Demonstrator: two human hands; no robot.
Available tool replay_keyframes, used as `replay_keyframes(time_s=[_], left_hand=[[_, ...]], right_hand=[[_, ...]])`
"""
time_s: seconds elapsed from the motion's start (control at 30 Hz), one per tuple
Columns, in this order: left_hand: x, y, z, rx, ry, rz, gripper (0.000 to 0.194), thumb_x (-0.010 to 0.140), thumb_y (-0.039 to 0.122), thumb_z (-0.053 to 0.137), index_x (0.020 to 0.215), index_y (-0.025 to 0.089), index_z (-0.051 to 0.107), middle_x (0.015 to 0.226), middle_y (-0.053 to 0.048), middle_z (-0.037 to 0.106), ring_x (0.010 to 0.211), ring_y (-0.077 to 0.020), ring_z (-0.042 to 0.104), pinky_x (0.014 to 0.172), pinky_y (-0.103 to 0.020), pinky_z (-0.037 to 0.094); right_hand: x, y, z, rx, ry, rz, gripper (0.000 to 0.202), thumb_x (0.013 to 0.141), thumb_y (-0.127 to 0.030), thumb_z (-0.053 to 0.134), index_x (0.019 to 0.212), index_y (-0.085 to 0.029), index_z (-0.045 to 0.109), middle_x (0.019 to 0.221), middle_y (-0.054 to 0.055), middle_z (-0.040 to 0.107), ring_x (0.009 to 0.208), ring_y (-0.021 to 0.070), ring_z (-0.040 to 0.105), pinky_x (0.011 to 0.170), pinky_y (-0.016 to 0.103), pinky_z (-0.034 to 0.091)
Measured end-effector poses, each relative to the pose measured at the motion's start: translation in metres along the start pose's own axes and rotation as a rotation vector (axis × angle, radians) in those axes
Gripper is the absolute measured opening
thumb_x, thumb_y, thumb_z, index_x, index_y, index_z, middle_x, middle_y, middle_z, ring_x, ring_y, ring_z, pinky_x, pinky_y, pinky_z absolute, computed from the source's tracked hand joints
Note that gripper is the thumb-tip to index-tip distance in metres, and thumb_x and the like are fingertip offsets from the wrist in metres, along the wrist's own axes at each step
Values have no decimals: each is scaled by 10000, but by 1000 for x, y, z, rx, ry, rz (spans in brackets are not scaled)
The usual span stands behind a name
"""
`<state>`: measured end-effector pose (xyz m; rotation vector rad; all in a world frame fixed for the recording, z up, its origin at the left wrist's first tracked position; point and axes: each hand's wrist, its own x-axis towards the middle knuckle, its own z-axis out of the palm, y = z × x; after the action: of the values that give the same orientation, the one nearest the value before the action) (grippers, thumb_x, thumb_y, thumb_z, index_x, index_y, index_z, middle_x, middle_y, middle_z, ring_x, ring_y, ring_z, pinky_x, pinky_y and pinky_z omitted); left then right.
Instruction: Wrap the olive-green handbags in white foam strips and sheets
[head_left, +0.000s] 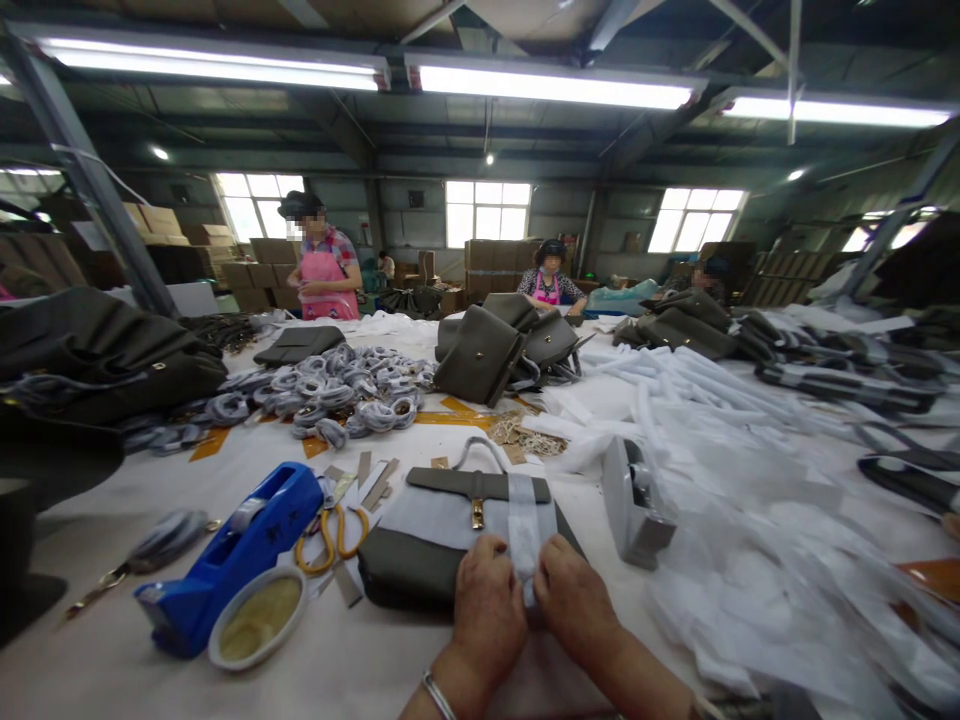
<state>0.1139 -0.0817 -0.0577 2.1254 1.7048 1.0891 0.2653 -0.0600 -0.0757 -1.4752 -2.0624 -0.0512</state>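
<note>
A dark olive handbag lies on the white-covered table, with its thin handle up and a gold clasp on the flap. Pale wrapping covers part of its front, and a whitish strip runs down over the flap on the right. My left hand, fingers curled, grips the strip's lower end from the left side. On the other side of that strip my right hand is closed on it as well. Both hands rest at the bag's near edge, close together.
Left of the bag are a blue tape dispenser, a round dish and yellow-handled scissors. A grey dispenser stands right, beside white wrapping. Behind lie wrapped straps and more bags. People work farther back.
</note>
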Motion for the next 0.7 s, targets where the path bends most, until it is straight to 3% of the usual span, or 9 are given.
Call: replay_keyframes(time_s=[0.1,0.17,0.23,0.33,0.47,0.6,0.7], left_hand=[[1,-1,0,11,-10,-1,181,710,22,582,655,191,617,1058,-97,660,987,-261,643,923,-473,558],[2,-2,1,17,-14,1,174,726,30,571,667,188,615,1062,-107,656,986,-269,643,922,-488,560],[1,-3,2,24,-10,7,170,738,35,555,687,187,613,1063,-112,654,994,-271,641,927,-493,559],[1,-4,4,47,8,15,166,746,42,546,721,192,611,1044,-105,653,984,-261,641,912,-466,563],[-1,-3,8,65,46,38,195,790,39,497,805,193,615,1032,-105,649,977,-254,632,909,-455,556],[-3,-4,9,55,104,114,237,866,60,456,943,206,626,1077,-98,656,1021,-262,612,931,-469,518],[-4,-5,4,-6,6,220,261,906,89,467,994,257,647,1019,-35,684,984,-239,612,938,-455,476]], right_hand=[[0,-1,0,-52,16,17,210,774,-7,504,801,-204,569,843,52,608,670,176,591,602,277,442],[-1,-2,-1,-83,32,7,298,778,0,510,967,-193,635,1025,100,646,785,201,635,648,284,480],[-1,-3,-3,-106,45,-51,357,799,-18,554,1078,-210,666,1208,129,638,971,250,648,768,323,515],[-1,0,-4,-91,22,-176,229,828,-78,645,996,-221,703,1289,99,653,1202,317,581,965,405,472],[3,9,0,-21,-102,-272,270,897,-109,621,1132,-208,707,1254,60,708,1312,298,539,1105,432,372],[7,10,-1,11,-303,-186,409,924,-151,570,1326,-175,641,1413,91,619,1320,327,539,1160,515,319],[10,6,-11,4,-422,-100,471,932,-160,500,1393,-174,596,1506,90,527,1409,363,438,1180,602,265]])
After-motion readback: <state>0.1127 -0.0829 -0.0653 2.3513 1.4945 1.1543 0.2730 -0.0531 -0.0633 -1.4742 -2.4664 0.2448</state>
